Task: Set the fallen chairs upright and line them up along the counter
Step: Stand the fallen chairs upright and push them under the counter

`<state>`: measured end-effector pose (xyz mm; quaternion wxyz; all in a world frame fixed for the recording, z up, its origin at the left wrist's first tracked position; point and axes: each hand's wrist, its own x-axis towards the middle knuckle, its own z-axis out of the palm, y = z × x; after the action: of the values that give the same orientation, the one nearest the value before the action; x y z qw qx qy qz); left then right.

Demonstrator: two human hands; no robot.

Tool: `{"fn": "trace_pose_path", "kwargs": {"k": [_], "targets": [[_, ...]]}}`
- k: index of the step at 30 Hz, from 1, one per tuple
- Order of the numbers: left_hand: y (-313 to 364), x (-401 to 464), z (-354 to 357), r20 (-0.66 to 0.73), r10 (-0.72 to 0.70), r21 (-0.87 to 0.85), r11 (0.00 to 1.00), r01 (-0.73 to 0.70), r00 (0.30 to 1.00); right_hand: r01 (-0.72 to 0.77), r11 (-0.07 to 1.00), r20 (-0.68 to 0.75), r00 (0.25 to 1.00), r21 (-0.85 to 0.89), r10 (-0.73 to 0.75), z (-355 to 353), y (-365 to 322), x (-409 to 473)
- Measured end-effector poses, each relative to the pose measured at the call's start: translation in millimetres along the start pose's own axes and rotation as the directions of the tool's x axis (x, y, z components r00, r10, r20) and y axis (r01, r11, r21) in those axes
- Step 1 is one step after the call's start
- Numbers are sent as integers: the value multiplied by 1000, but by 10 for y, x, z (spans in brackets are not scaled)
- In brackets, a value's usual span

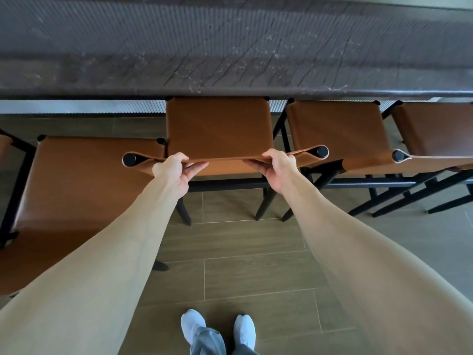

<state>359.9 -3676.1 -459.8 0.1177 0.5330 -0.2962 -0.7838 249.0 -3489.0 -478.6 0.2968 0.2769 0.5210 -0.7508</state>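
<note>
fingers of both hands curled over chair backrest, gripping it

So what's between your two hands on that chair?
Just the brown leather backrest strap of the middle chair. The left hand and right hand grip it, shown in the head view.

Arms: both bare to the frame's edge, no sleeves visible.
Shoes: pale, light blue-white pair.
Trousers: grey, cuffs bunched over the shoes.

Soft daylight — edges bowed, slightly blurred.
</note>
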Motion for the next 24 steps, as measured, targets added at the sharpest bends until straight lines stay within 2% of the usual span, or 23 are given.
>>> {"fn": "trace_pose_path", "kwargs": {"k": [4, 16, 19, 22, 24], "targets": [[-54, -8, -33, -11, 16, 28, 999, -15, 1000, -2, 999, 6, 1000, -48, 2, -22, 57, -51], [-59, -67, -77, -22, -1, 115, 993, 4, 1000, -43, 998, 37, 998, -47, 45, -60, 68, -211], [-38, -62, -48, 5, -12, 189, 982, 11, 1000, -51, 997, 11, 999, -55, 51, -54, 59, -163], [-45, -61, -56, -40, -44, 156, 986, 49, 998, -57, 996, -7, 998, -73, 56, -58, 60, -201], [-45, -77, -63, -10, -39, 166, 985, 40, 999, -67, 996, 4, 998, -54, 67, -61, 60, -233]]}}
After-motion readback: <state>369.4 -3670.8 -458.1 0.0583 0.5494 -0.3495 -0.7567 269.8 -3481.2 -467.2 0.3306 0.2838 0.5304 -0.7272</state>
